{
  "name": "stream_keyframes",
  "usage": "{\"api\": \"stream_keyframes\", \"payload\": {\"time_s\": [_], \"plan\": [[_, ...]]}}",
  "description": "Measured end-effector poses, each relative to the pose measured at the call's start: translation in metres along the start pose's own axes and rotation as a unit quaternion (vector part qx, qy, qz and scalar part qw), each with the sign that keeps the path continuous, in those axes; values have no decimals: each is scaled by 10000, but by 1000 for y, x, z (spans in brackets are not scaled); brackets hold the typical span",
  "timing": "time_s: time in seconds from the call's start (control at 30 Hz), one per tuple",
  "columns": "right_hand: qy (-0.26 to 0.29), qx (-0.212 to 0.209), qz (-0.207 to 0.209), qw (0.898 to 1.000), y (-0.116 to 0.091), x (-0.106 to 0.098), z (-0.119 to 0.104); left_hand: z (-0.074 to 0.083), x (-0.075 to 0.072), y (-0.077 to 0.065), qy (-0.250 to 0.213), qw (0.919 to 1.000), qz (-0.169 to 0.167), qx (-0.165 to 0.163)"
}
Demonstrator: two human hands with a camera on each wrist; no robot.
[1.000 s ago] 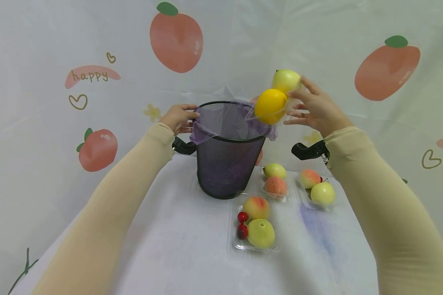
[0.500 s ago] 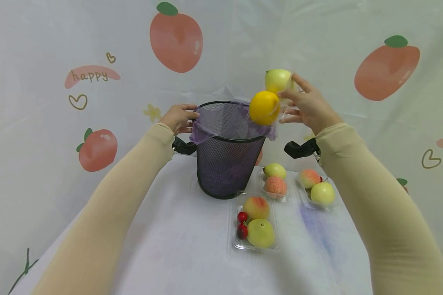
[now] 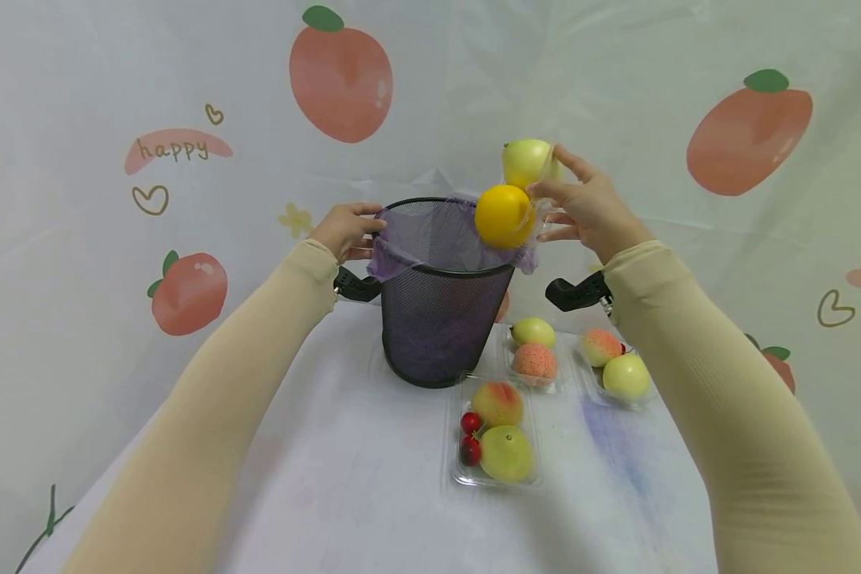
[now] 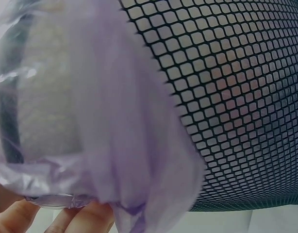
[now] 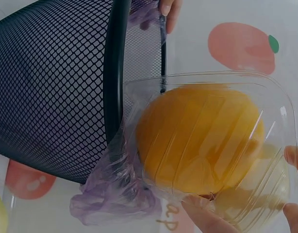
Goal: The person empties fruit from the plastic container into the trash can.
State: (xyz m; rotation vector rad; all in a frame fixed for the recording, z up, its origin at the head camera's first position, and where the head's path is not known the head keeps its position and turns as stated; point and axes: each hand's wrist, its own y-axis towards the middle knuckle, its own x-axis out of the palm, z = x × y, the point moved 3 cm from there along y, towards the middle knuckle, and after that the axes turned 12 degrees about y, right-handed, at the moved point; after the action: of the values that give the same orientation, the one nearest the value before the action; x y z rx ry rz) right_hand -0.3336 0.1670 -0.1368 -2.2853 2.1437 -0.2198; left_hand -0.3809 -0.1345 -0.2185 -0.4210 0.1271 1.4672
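My right hand (image 3: 594,209) holds a clear plastic box (image 5: 273,109) tilted at the right rim of a black mesh wastebasket (image 3: 441,327). Inside the box are an orange-yellow fruit (image 3: 505,217) and a pale green fruit (image 3: 527,162). The orange-yellow one hangs over the mouth of the basket. A thin purple liner bag (image 3: 390,259) is folded out over the rim. On the opposite side, my left hand (image 3: 346,229) grips the rim and liner. The left wrist view shows only some of its fingers (image 4: 88,218), beneath the purple film.
Three more clear fruit boxes rest on the white table (image 3: 344,478): a front one with two cherries (image 3: 470,450), a peach (image 3: 498,404) and a yellow-green fruit (image 3: 506,454), one behind (image 3: 536,364), and one at right (image 3: 626,376). A printed cloth (image 3: 473,88) hangs behind.
My right hand has moved left and slightly down with the fruit box, bringing the orange-yellow fruit over the basket's opening. My left hand has stayed on the rim.
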Motion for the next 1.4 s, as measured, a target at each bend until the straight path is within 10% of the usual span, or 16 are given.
{"api": "stream_keyframes", "payload": {"time_s": [1.4], "plan": [[-1944, -1506, 428, 9683, 2, 12, -7, 0, 0, -3, -156, 9998, -86, 68]]}}
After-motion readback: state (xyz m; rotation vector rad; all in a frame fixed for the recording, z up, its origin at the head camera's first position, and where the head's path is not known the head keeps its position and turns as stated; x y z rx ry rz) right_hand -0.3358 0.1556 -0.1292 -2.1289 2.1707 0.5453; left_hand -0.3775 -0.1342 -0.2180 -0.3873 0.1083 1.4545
